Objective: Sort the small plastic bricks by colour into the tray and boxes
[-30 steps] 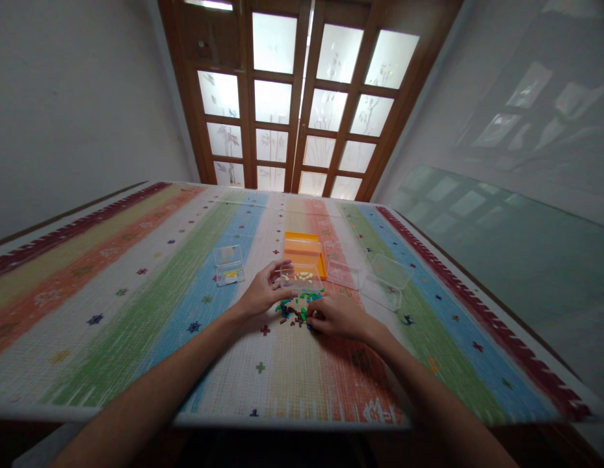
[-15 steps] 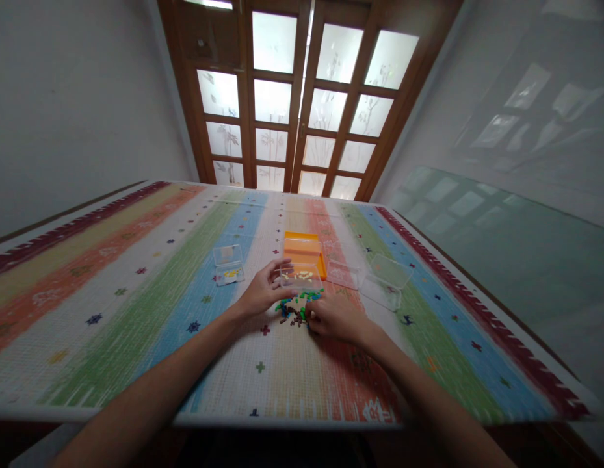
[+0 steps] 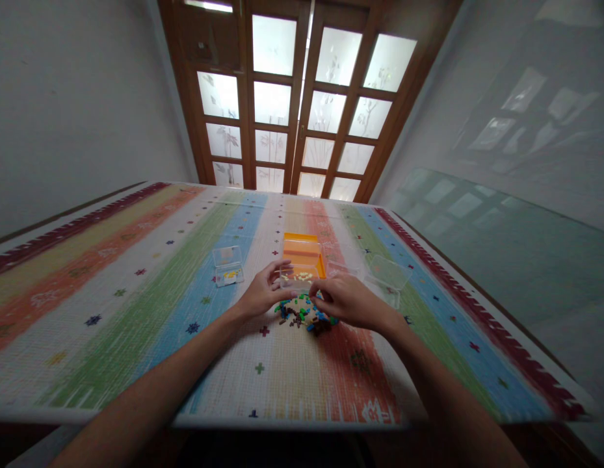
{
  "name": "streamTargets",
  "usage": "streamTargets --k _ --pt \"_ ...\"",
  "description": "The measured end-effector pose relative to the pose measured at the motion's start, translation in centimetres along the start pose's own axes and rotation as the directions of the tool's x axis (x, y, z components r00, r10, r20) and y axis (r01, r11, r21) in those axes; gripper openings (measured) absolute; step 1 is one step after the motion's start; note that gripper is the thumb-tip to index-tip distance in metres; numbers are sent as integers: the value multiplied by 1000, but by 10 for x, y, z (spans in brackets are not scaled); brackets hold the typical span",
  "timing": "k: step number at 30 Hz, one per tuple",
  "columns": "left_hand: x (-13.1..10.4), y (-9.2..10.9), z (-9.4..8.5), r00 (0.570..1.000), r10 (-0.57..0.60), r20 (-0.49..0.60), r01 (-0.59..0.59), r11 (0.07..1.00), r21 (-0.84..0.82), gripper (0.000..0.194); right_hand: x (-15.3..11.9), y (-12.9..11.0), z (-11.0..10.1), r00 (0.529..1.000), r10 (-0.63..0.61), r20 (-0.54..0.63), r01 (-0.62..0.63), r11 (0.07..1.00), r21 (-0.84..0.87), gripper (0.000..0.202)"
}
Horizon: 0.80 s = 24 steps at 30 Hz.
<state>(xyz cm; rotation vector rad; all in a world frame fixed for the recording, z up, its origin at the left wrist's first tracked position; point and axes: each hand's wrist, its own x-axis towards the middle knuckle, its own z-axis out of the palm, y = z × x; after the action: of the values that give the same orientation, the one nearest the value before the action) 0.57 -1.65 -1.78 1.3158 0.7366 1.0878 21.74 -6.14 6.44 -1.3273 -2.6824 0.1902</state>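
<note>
My left hand (image 3: 261,290) is at the left side of a clear plastic box (image 3: 302,274) with small pale pieces in it, its thumb and fingers closed on the box's edge. My right hand (image 3: 341,300) hovers over the right side of a loose pile of small green, blue and brown pieces (image 3: 299,313), fingertips pinched near the box's front right corner. Whatever those fingertips hold is too small to make out. Behind the clear box is an orange tray (image 3: 300,236).
A small open clear case (image 3: 228,275) with yellow pieces lies on the left. Clear lids or trays (image 3: 387,272) lie right of my right hand. A striped cloth (image 3: 150,325) covers the table, and a glass-paned wooden door (image 3: 302,84) stands beyond.
My right hand has lifted from the pile and moved up and slightly right, uncovering blue, green and brown pieces. My left hand stays at the clear box.
</note>
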Motion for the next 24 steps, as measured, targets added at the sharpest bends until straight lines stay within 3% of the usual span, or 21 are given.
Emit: streamTargets --k 6,12,24 --pt "0 -5 -1 1000 4 15 -4 1000 -9 71 25 5 -3 998 43 -36 -46 995 -84 18" --pt "0 -8 -2 999 17 52 -16 999 -30 73 47 11 10 999 -50 8 51 997 -64 20" --pt "1 -9 -2 998 21 62 -18 999 -52 72 58 10 14 997 -70 13 71 994 -77 20"
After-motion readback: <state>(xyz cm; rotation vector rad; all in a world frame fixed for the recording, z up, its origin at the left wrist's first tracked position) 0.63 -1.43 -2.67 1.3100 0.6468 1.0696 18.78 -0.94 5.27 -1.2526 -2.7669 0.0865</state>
